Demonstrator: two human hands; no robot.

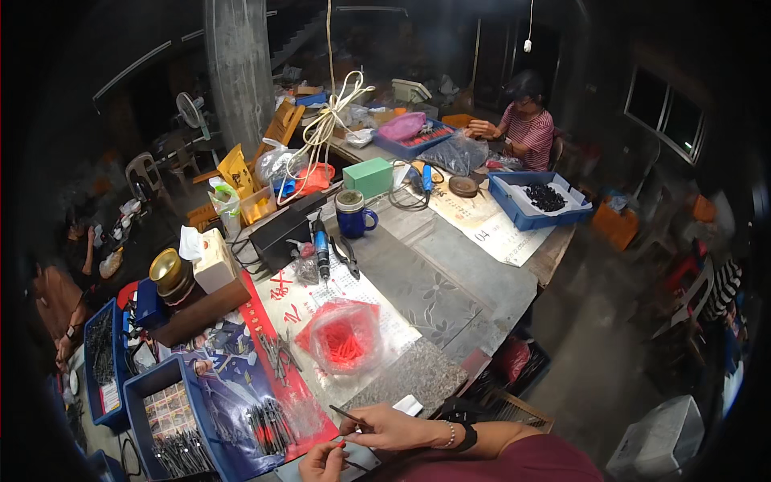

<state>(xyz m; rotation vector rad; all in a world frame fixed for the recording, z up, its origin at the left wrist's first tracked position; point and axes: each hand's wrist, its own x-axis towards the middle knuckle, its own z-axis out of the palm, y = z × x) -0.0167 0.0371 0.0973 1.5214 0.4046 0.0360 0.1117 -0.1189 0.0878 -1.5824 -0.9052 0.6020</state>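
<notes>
At the table's near edge, my right hand (391, 427) is closed around a thin dark stick-like piece (348, 416); its exact kind is unclear. Just left and below, my left hand (323, 463) pinches a small red piece (341, 444), and the two hands nearly meet. A dark slender part shows beside the left fingers, too small to name. Beyond the hands stands an open clear plastic bag (345, 337) of red slender pieces. Left of it lie several pliers-like metal tools (277, 353) and a bundle of dark thin pieces with some red (269, 426).
Blue bins (165, 386) of dark rods stand at the left. Farther back are a blue mug (354, 215), a blue electric screwdriver (322, 247), black-handled pliers (346, 257), a tissue box (210, 261) and a blue tray (522, 210) of black parts. A co-worker (526, 124) sits at the far side.
</notes>
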